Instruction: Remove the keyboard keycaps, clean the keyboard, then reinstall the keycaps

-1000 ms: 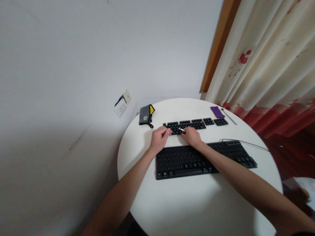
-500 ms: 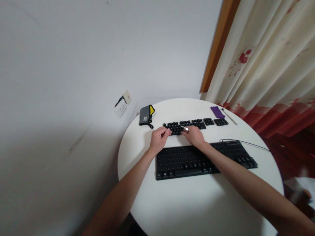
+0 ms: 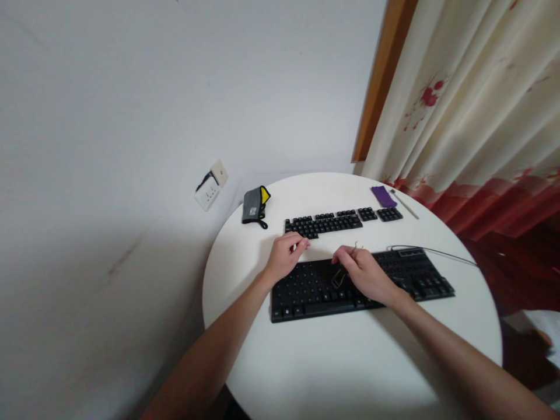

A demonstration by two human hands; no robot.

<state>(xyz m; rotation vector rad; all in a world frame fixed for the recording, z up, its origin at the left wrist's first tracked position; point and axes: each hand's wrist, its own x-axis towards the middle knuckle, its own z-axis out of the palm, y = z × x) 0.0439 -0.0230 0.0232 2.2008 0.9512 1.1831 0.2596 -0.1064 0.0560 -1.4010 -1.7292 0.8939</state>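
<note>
Between the curled fingers of my right hand (image 3: 364, 271) is a wire keycap puller (image 3: 338, 279), its wire loops pointing down at the black keyboard (image 3: 315, 307). Many of the keyboard's upper-left positions show bare stems, while keycaps remain along its bottom row and at the right. My left hand (image 3: 284, 255) is closed, thumb and fingertips together, at the keyboard's top-left edge. Whatever it pinches, if anything, is hidden. Just beyond it, loose black keycaps (image 3: 336, 223) lie in rows on the white table, grouped like a keyboard layout.
A grey and yellow cloth (image 3: 254, 206) sits at the table's back left. Toward the back right are a purple cloth (image 3: 384, 196) and a thin brush (image 3: 406, 205). The keyboard's cable (image 3: 437, 252) runs off to the right. A wall borders the round table (image 3: 350, 361).
My right hand has come back from the loose keycaps to above the keyboard, carrying the puller. My left hand has shifted slightly nearer, away from the keycap rows.
</note>
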